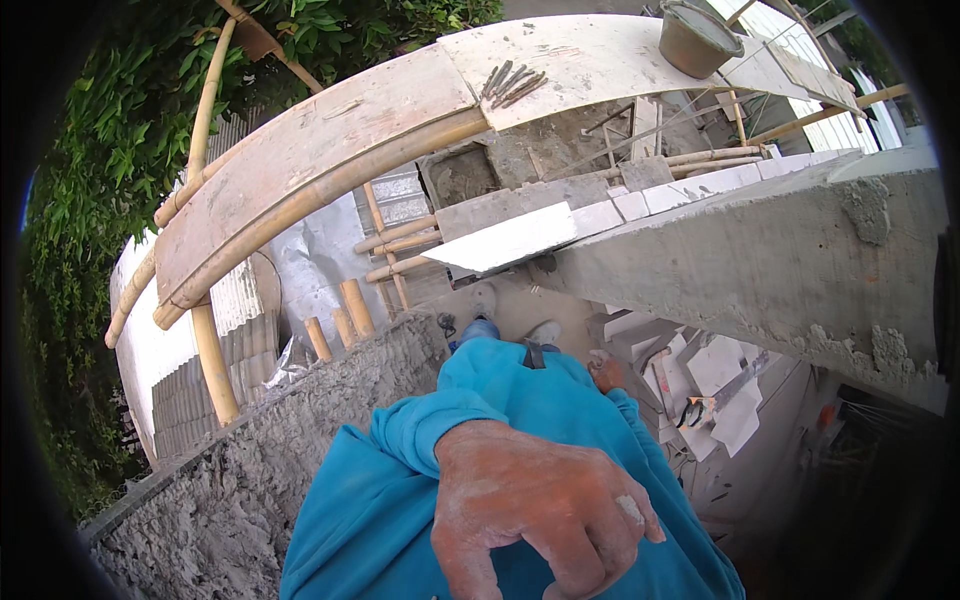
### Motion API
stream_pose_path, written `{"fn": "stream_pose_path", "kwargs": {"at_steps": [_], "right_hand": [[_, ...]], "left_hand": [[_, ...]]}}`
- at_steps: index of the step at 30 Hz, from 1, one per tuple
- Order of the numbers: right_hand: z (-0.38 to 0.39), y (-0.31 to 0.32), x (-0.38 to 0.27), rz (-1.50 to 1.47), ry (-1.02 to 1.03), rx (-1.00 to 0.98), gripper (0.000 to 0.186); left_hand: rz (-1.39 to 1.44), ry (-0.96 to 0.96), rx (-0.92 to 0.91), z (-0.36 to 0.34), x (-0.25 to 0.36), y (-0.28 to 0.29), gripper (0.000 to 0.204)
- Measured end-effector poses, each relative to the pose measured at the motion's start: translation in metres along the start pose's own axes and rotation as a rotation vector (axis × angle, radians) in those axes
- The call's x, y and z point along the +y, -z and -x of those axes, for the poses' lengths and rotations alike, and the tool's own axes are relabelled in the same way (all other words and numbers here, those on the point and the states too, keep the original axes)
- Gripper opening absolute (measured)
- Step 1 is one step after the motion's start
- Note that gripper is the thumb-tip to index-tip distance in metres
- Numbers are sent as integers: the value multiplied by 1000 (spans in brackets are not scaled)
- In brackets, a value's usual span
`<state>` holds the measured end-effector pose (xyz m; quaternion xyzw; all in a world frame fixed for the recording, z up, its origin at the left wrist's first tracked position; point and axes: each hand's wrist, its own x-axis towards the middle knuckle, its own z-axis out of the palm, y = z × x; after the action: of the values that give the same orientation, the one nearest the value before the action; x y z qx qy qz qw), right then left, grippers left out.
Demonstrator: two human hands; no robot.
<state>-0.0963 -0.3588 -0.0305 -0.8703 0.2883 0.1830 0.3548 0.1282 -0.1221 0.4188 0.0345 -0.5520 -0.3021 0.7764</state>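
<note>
In the head view, my left hand (530, 510) is large in the foreground over my blue clothing (350, 530), back upward, fingers bent and apart, some tips cut off by the lower edge; I see nothing held in it. Farther off, my right hand (606, 372) is small and partly behind the blue cloth, fingers curled; what it holds, if anything, is unclear. Beyond it lie cut white panels (725, 375) and an orange-and-black handled tool (697, 410). My shoes (484, 300) show below on a dusty surface.
Rough mortar (230, 500) tops a ledge at left. A grey concrete beam (740, 270) crosses the right, edged by white blocks (630, 206), above a dark drop. Bamboo poles (208, 360) carry boards (300, 170) holding a grey bucket (690, 50) and short sticks (510, 85). Foliage (120, 120) is at left.
</note>
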Motion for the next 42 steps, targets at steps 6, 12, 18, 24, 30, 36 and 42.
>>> {"fn": "stream_pose_path", "kwargs": {"at_steps": [6,12,18,24,30,36,42], "right_hand": [[6,-15,-41,121,-82,28,32],[21,-41,-38,-76,-217,197,26],[27,-29,-65,-12,-230,143,21],[19,-42,-50,-252,-343,264,28],[50,-68,-36,-237,-582,350,32],[107,-125,14,-587,-891,465,37],[170,-155,64,-775,-1069,448,39]], "left_hand": [[-224,299,-101,13,44,48,30],[-571,545,224,43,62,113,20],[-1129,942,557,74,44,161,21],[-1197,1080,386,86,14,169,24],[-1172,1202,166,87,-16,153,28],[-1067,1393,40,107,-60,130,25],[-1049,1619,-198,134,-131,90,29]]}}
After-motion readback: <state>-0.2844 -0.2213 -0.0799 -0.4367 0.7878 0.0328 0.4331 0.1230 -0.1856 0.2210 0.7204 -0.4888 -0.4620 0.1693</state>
